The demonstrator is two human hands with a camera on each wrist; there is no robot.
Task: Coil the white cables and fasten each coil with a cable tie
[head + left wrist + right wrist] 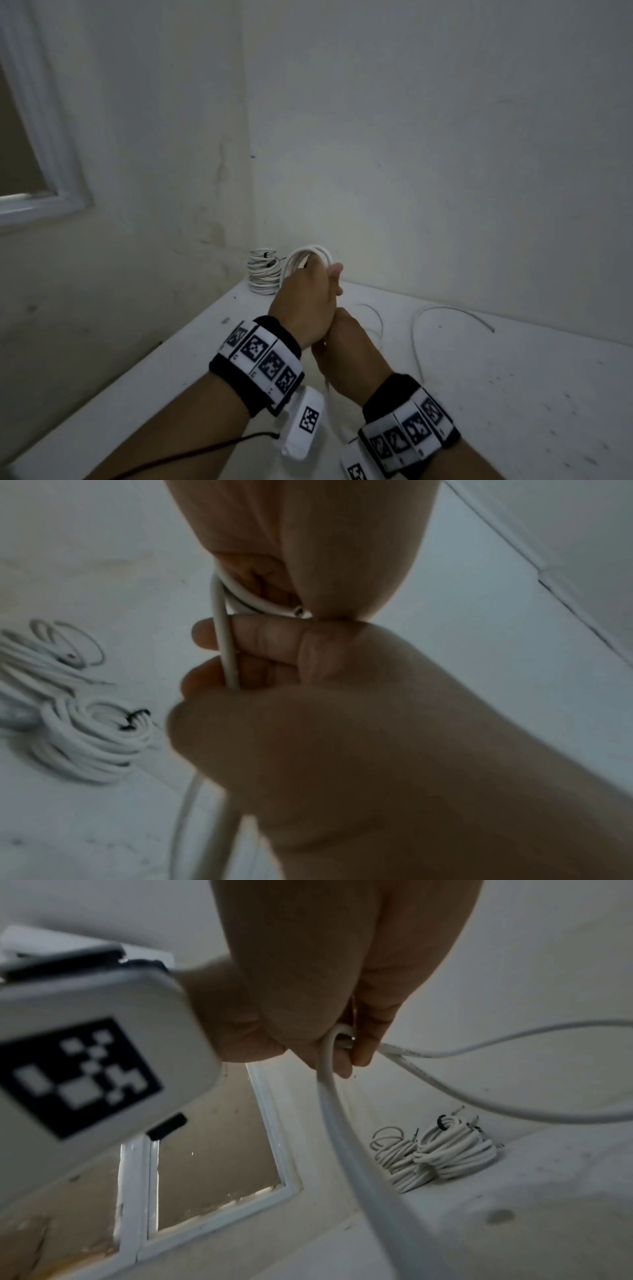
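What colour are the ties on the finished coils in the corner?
Black cable ties on the white coils; right wrist view shows them best.

A dim room corner with pale walls

A white-framed window (37, 192) sits in the left wall (144, 137); a speckled white table (513, 394) fills the corner.

Both hands raised together over the far left part of the bench.

Left hand (305, 301) higher, fingers curled round loops of white cable (310, 255); right hand (346, 346) just below, touching it, fingers pinching a cable strand. Marker bands on both wrists.
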